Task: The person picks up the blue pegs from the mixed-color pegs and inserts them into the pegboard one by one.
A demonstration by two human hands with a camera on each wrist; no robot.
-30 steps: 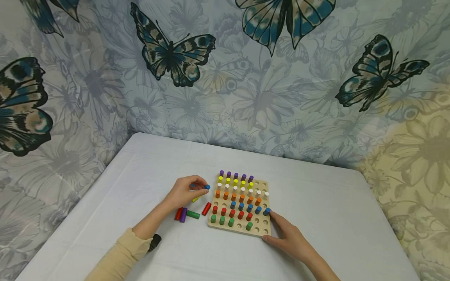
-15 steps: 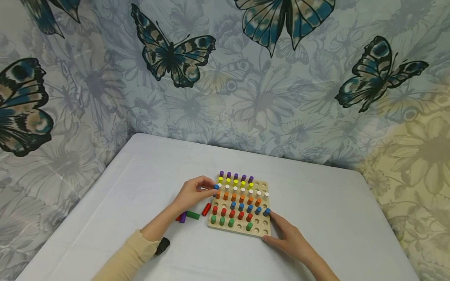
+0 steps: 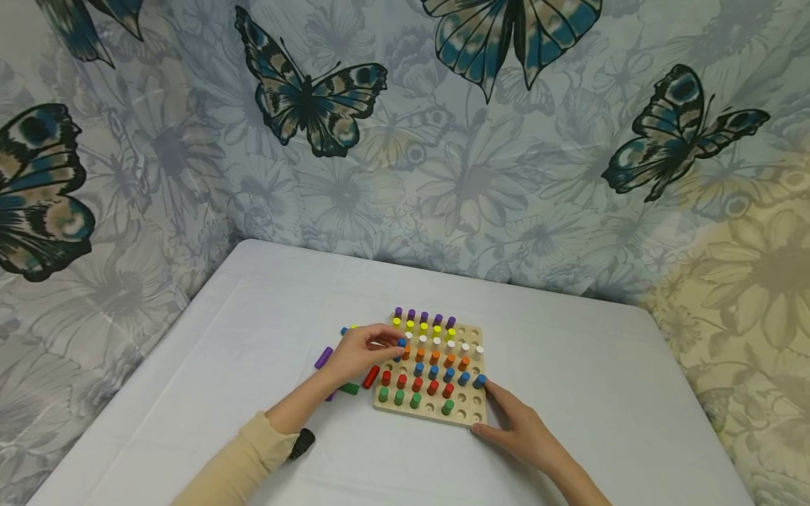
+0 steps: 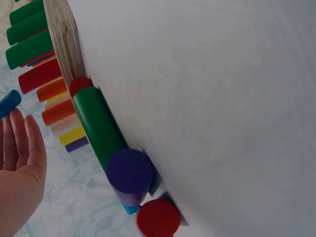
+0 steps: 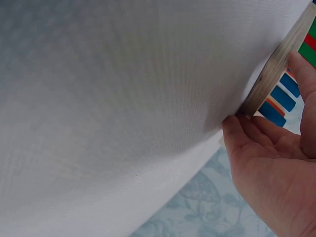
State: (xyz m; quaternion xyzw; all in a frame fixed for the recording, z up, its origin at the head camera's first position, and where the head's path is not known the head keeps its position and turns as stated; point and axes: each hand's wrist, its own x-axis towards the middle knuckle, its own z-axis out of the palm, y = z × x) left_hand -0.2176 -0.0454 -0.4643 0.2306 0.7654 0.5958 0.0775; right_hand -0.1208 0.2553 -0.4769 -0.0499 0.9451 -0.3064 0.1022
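Note:
Between its thumb and fingertips, my left hand (image 3: 361,355) pinches a blue peg (image 3: 401,349) above the left side of the wooden pegboard (image 3: 377,403). In the left wrist view, this blue peg (image 4: 10,103) shows upright at the fingertips. My right hand (image 3: 524,430) holds the board's near right corner, its thumb at the front edge and its fingers along the right side. The right wrist view shows these fingers touching the wooden edge (image 5: 266,84). Rows of purple, yellow, white, orange, blue, red and green pegs stand in the board. Two holes left of the blue row hold no peg.
Loose pegs lie left of the board, including a red peg (image 3: 370,377), a green peg (image 3: 350,388) and a purple peg (image 3: 323,357). The left hand partly covers this group. A white cloth covers the table (image 3: 569,351), which meets a butterfly-patterned backdrop (image 3: 405,176).
My left hand has carried the blue peg rightward from beside the board to above its left side. The right hand has stayed at the board's corner.

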